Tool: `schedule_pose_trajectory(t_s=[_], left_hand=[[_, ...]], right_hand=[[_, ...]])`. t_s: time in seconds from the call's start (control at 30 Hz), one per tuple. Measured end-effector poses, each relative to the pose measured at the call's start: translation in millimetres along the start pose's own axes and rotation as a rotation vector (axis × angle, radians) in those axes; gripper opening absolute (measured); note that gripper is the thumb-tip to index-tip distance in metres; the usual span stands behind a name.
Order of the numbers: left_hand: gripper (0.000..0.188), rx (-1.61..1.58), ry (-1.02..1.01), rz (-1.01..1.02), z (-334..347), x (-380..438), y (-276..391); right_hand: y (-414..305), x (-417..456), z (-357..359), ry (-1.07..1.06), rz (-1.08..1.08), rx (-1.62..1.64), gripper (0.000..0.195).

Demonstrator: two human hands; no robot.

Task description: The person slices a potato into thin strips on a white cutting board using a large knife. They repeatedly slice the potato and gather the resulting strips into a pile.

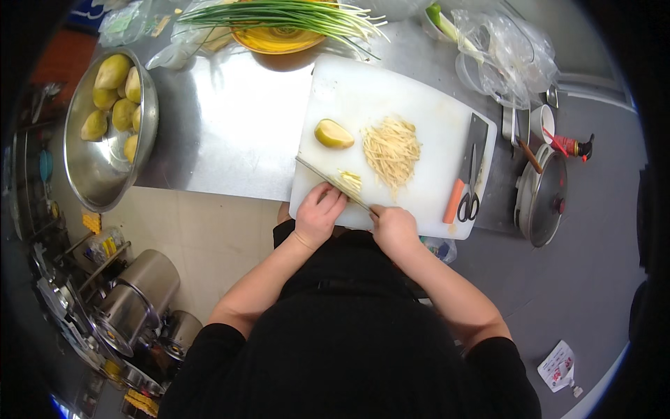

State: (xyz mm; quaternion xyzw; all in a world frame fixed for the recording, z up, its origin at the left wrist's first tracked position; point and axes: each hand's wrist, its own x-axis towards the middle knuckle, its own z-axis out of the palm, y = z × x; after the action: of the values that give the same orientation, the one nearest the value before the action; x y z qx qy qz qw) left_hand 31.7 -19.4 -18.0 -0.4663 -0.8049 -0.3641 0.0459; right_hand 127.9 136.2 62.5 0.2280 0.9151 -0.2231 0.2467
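My right hand [395, 228] grips a kitchen knife [327, 177], seen nearly edge-on and slanting across the near left of a white cutting board [340, 84]. Bent fingers of my left hand [319, 212] rest close against the blade; whatever lies under them is hidden. Just past the blade is a small bunch of pale yellow strips [350, 180]. A cut yellow-green piece, which looks like potato [334, 134], sits farther up the board. To its right is a larger heap of pale shreds [391, 152].
An orange-handled knife [475, 136] and black-handled scissors [467, 204] lie along the board's right side. On the left, a steel bowl [78, 175] holds several potato-like vegetables [123, 114]. Green onions [282, 15] cross a yellow dish [282, 42]. A lidded pan [544, 199] stands right.
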Motion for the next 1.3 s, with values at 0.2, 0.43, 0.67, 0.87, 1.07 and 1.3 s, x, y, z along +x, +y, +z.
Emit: schedule_pose_trajectory(t_s=[0.2, 0.43, 0.67, 0.87, 1.07, 1.3], left_hand=[[0.033, -0.005, -0.018, -0.004, 4.3, -6.7, -4.9], [0.033, 0.000, -0.003, -0.001, 3.8, -4.1, -3.2], [0.034, -0.047, -0.001, -0.015, 0.9, -4.2, -5.1], [0.033, -0.047, 0.042, -0.001, 4.2, -2.8, -3.4], [0.032, -0.007, 0.036, 0.002, 0.6, -7.2, -5.7], [0.030, -0.016, 0.060, 0.002, 2.1, -7.7, -4.5]], right_hand=[[-1.5, 0.5, -11.8, 0.035, 0.009, 0.069, 0.015], [-2.3, 2.0, -0.8, 0.005, -0.016, 0.020, 0.018], [-8.9, -7.6, -21.2, -0.020, 0.014, 0.048, 0.014], [-6.8, 4.6, -0.5, 0.025, -0.013, 0.048, 0.015], [-9.0, -2.1, -17.2, -0.005, 0.001, 0.068, 0.017], [0.1, -1.9, -1.1, -0.012, -0.019, -0.005, 0.017]])
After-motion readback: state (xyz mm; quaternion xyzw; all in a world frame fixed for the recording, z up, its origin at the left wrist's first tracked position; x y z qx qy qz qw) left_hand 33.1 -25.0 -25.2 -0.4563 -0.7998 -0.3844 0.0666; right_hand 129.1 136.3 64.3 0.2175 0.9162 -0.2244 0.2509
